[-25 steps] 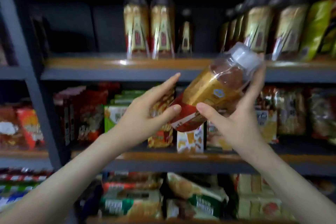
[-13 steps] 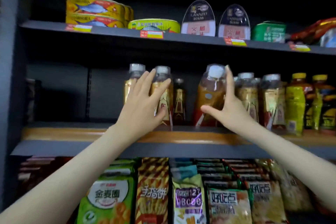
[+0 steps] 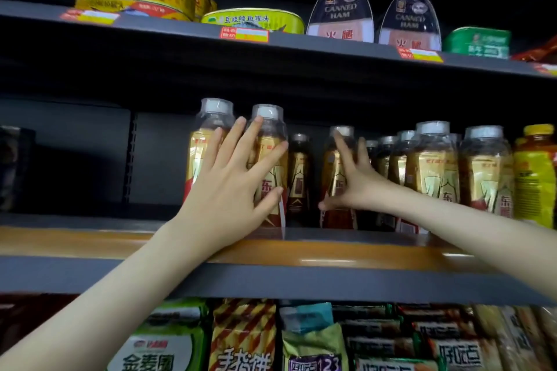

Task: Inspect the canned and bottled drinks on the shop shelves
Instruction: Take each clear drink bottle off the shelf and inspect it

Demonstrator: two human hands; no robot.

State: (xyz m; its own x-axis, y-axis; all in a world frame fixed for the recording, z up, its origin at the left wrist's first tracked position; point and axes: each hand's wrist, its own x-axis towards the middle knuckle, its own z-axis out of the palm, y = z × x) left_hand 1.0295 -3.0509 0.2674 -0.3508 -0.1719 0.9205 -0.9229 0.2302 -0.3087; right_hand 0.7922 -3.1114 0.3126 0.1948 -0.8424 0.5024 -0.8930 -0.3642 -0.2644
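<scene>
On the middle shelf (image 3: 331, 253), the right hand (image 3: 352, 187) rests straight-fingered against an upright bottle (image 3: 331, 175). The left hand (image 3: 229, 190) lies spread across the front bottles (image 3: 269, 132). Neither grips. Push the bottle squarely back, label forward. Steady the neighbours so none tips, then withdraw both hands.

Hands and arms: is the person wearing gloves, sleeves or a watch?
No. The left hand and right hand are bare, with no gloves or rings showing. Both forearms are bare too: no sleeves, watch or bracelet in view.
</scene>
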